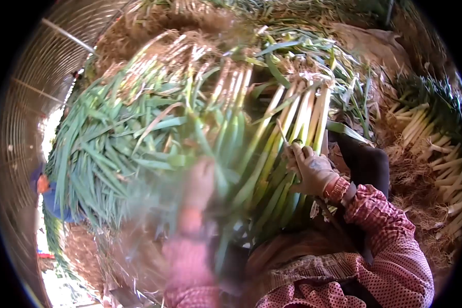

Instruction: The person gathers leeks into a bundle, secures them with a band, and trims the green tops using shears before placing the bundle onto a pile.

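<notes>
A bunch of long green onions (302,115) lies in front of me, pale shafts and roots pointing away, green leaves toward my lap. My right hand (314,170), in a pale glove, is closed over the stalks at the bunch's right side, its fingers curled around them. To the left, my left hand (199,179) is smeared by motion over the green leaves, so its fingers do not show clearly. Just beyond it, more green onion shafts (233,87) lie side by side.
A broad heap of green onions (102,138) spreads on the left. Another row with white shafts (449,169) lies at the right, roots over brown ground. My dark-clad knee (367,159) is beside my right hand. A ribbed curved wall (23,133) stands at the left, near a person in blue (59,205).
</notes>
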{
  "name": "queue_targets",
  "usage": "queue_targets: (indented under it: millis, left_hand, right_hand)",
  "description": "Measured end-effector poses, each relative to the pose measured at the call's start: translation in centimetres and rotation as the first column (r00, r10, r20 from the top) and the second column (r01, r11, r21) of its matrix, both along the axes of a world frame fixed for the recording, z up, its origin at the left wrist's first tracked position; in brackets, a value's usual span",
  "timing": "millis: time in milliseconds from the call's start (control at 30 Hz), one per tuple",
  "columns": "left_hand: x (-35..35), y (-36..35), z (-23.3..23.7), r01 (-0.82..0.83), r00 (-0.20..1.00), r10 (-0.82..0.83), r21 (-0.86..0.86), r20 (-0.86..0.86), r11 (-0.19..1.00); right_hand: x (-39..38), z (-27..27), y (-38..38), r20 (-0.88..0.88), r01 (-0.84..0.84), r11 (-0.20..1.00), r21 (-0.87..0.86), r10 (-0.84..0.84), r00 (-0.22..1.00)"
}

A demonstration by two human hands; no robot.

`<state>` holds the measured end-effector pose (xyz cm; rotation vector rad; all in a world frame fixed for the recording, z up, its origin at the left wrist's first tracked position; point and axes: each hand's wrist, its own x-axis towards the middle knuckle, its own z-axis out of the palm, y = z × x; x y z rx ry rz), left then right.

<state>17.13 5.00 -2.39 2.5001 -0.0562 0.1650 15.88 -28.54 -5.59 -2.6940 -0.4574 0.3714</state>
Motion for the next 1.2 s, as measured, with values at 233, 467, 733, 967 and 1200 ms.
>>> queue_targets:
  millis: [233, 467, 733, 967, 1200]
  left_hand:
    - [16.3, -8.9, -8.1, -0.092, 0.98, 0.173, 0.55, -0.097, 0.83]
    - [17.1, -8.1, -9.9, -0.095, 0.943, 0.178, 0.284, -0.282, 0.954]
    - [14.5, -7.7, -10.3, -0.059, 0.93, 0.12, 0.179, -0.348, 0.982]
    - [15.2, -5.4, -13.6, -0.036, 0.907, 0.029, -0.007, -0.419, 0.999]
    - [14.7, -4.8, -14.8, 0.04, 0.96, -0.1, -0.222, -0.262, 0.974]
  right_hand:
    - [0.5, 2.3, -2.3, -0.235, -0.024, 0.999, 0.033, 0.031, 0.972]
    - [-0.1, 2.2, -2.7, -0.386, 0.048, 0.976, 0.212, 0.038, 0.922]
    - [2.7, 0.3, 1.4, -0.318, 0.133, 0.9, 0.415, 0.007, 0.948]
    - [10.9, -3.5, 4.9, -0.3, 0.158, 0.941, 0.301, -0.064, 0.952]
    - [21.8, -2.7, 6.5, -0.223, 0.341, 0.895, 0.289, -0.283, 0.933]
